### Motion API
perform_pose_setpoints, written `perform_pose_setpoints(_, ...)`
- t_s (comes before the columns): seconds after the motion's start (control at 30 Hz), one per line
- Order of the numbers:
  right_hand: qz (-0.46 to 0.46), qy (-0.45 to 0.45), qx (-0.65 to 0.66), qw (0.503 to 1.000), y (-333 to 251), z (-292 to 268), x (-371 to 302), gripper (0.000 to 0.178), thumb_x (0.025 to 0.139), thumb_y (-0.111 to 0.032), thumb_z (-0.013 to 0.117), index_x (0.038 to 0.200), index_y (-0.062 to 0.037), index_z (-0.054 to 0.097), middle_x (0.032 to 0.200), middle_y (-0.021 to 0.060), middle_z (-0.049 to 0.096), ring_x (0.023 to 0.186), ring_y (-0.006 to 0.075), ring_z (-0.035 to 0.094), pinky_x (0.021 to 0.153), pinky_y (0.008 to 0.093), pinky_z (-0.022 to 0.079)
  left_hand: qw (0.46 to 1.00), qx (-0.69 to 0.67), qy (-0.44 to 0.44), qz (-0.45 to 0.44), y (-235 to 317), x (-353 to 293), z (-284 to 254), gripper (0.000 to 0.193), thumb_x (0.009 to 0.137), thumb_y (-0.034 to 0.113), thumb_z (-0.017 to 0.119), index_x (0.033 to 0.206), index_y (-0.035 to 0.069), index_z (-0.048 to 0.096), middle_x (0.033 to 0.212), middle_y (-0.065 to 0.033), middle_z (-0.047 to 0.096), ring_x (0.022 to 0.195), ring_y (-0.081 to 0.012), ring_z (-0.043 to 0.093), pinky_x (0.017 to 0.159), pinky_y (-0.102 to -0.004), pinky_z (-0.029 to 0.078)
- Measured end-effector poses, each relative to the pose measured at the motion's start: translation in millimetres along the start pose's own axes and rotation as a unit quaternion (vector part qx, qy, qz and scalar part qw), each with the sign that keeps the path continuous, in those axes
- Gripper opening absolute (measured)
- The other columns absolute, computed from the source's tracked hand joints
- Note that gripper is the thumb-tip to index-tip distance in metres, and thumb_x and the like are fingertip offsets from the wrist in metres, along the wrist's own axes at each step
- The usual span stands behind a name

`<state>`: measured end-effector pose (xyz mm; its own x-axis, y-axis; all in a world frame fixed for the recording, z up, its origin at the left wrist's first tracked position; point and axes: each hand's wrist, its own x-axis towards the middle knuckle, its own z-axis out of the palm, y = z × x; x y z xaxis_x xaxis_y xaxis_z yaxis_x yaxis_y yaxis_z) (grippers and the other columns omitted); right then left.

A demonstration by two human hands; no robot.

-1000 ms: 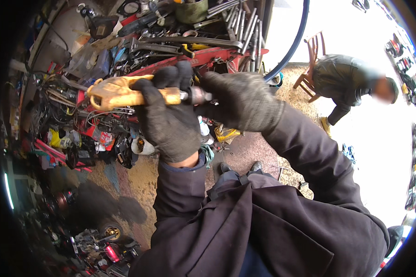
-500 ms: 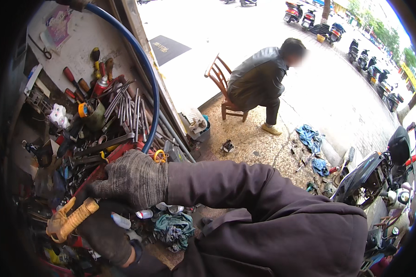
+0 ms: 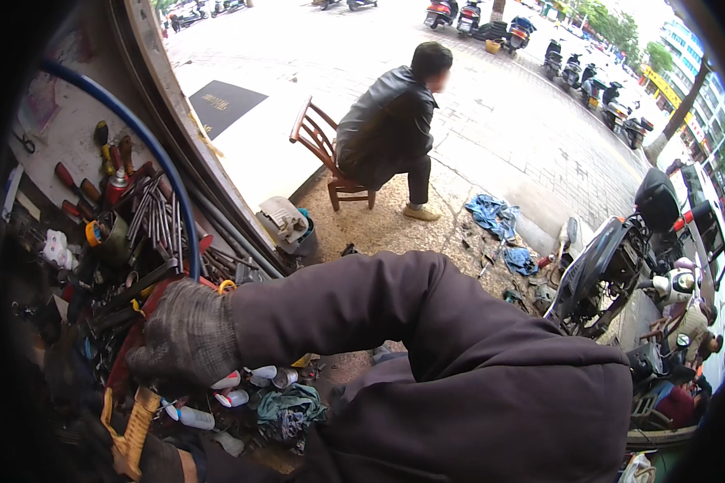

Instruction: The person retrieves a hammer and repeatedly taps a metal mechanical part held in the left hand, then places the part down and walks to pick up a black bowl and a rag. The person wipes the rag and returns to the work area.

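Note:
My right arm, in a dark purple-brown sleeve, reaches across to the left. My right hand, in a grey knitted glove, is over a red tray edge; its fingers are dark and blurred, so whether they grip anything is hidden. A blue hose curves down behind this glove. At the lower left, my left hand is mostly in shadow. It is closed on a worn yellow tool with a thick handle and a side loop; the tool's working end cannot be made out.
Loose tools, metal rods and screwdrivers crowd the left bench. Below my right arm lie white bottles and a green-blue rag. A person sits on a wooden chair. A partly stripped scooter stands at right.
The whole view has shifted, so surroundings appear further left. My right glove and the yellow tool sit lower in the view, and the tool now stands more upright. The seated person keeps their place.

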<state>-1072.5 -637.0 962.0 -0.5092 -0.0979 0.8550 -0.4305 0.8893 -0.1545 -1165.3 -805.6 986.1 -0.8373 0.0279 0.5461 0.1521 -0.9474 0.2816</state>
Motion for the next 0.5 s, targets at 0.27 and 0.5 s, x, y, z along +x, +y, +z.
perform_pose_setpoints(0.27,0.087,-0.13,-0.007,0.988,-11.3,-5.7,0.6,0.032,0.07,-0.028,0.067,0.096,-0.0091,0.065,0.097,0.0121,0.066,0.088,0.0327,0.066,0.074,0.0449,0.053,0.999,-0.02,-0.024,-0.013,-5.7,-15.2,20.3,0.027,0.082,0.028,0.054,0.088,0.003,0.061,0.087,-0.0136,0.065,0.085,-0.0304,0.062,0.085,-0.0472,0.05)
perform_pose_setpoints(0.5,0.025,-0.068,-0.036,0.997,-16.7,-15.4,3.4,0.039,0.078,-0.04,0.069,0.107,-0.016,0.063,0.079,0.0108,0.066,0.073,0.0333,0.065,0.06,0.0437,0.051,0.983,0.167,-0.055,0.055,3.6,-13.1,3.3,0.036,0.085,0.034,0.058,0.093,0.0,0.063,0.092,-0.0107,0.067,0.084,-0.0232,0.065,0.085,-0.0407,0.053)
